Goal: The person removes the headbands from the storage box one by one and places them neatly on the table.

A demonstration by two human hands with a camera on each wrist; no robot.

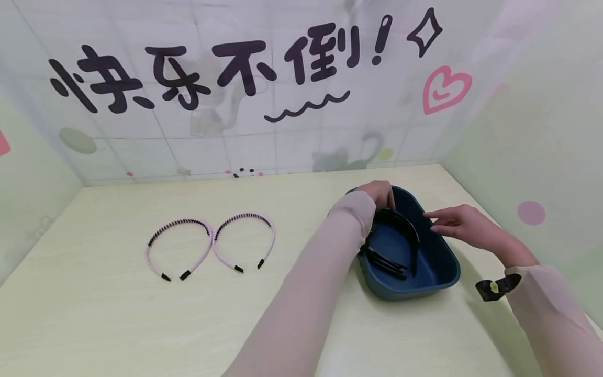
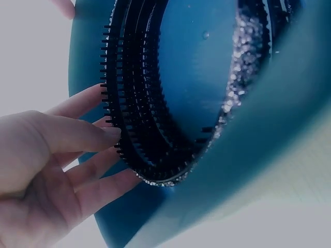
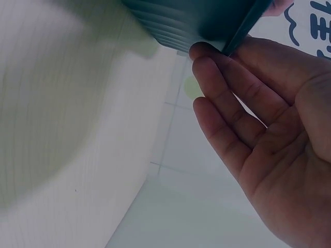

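My left hand [image 1: 378,192] reaches into the dark blue basin [image 1: 447,262]. In the left wrist view, the left hand [image 2: 57,170] has its thumb and fingers round the edge of a black toothed headband [image 2: 163,178] with a glittery outer face. More black headbands [image 1: 400,225] lie with it inside the basin, partly behind the left sleeve. At the basin's right side my right hand [image 1: 464,225] pinches the rim. The right wrist view has the right hand [image 3: 269,119] with the basin wall [image 3: 196,20] between thumb and forefinger, other fingers extended below.
Two pale pink headbands with black toothed insides, a left one [image 1: 207,250] and a right one [image 1: 273,235], lie side by side on the light wooden table [image 1: 118,324]. A patterned back wall [image 1: 235,146] and side walls enclose the table. My right wrist wears a black strap [image 1: 499,286].
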